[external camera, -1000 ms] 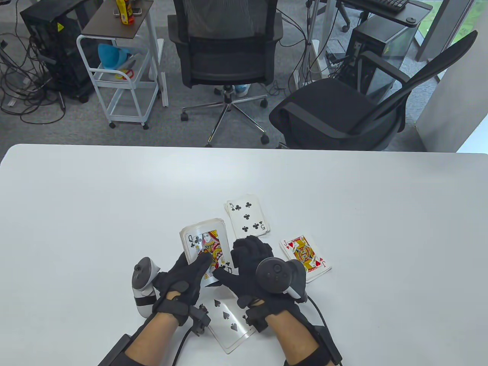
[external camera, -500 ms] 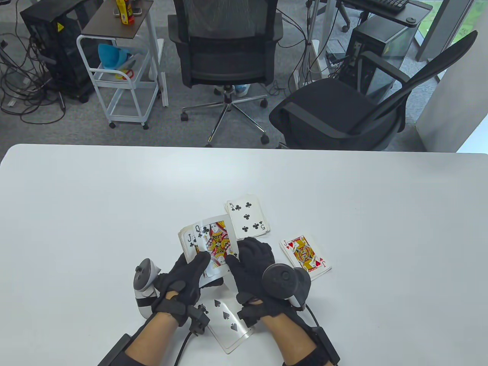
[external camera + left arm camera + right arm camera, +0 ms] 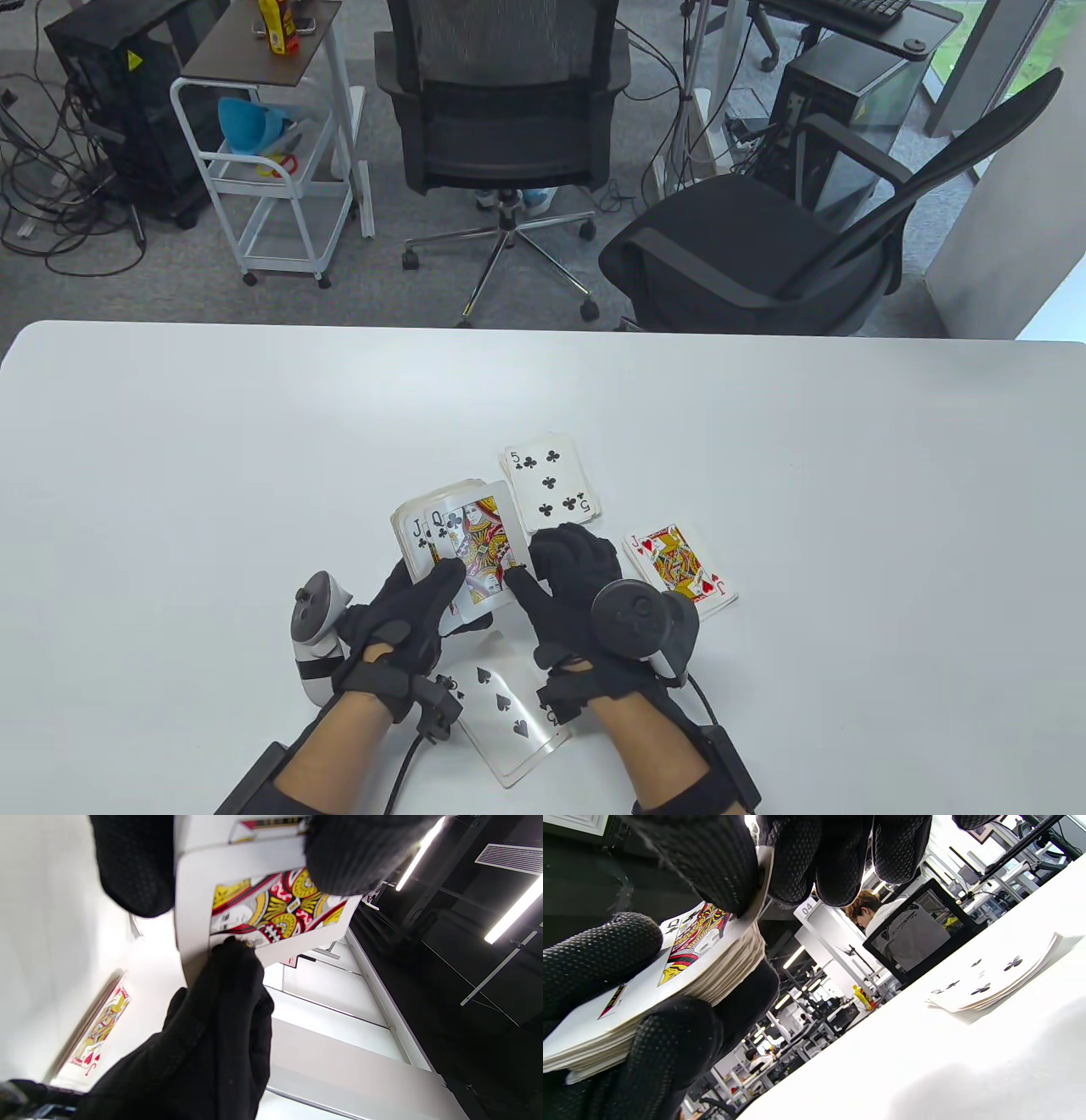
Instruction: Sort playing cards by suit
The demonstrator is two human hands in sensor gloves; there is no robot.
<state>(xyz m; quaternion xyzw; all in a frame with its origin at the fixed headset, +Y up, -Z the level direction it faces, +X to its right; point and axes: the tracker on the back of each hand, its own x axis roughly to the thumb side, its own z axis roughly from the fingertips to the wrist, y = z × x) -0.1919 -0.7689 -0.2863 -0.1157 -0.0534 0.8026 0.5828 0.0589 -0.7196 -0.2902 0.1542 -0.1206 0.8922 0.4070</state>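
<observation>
While the black-gloved left hand cradles the thick face-up deck of white playing cards just above the white counter, the table view shows the black-gloved right hand pinching the queen of clubs card at its near right corner, the card slid sideways so a jack index shows beneath it at 9 o'clock. Thumb on top and fingers below look suited to peeling off one card only. From the deck, the face-up clubs pile topped by a five lies at 1 o'clock, close by; the hearts pile topped by a jack lies at 3 o'clock; a spades card lies at 6 o'clock between the wrists. Judging by suit, the queen belongs on the clubs pile.

From the left wrist view, the queen fills the upper middle, the left thumb pressing at 11 o'clock to steady the cards, a right fingertip touching the picture's lower edge. The hearts jack lies flat at 8 o'clock.

From the right wrist view, the right thumb and fingers clamp the queen's edge at the top, and left fingers wrap the deck's side from below. The clubs pile waits at 3 o'clock on the counter.
</observation>
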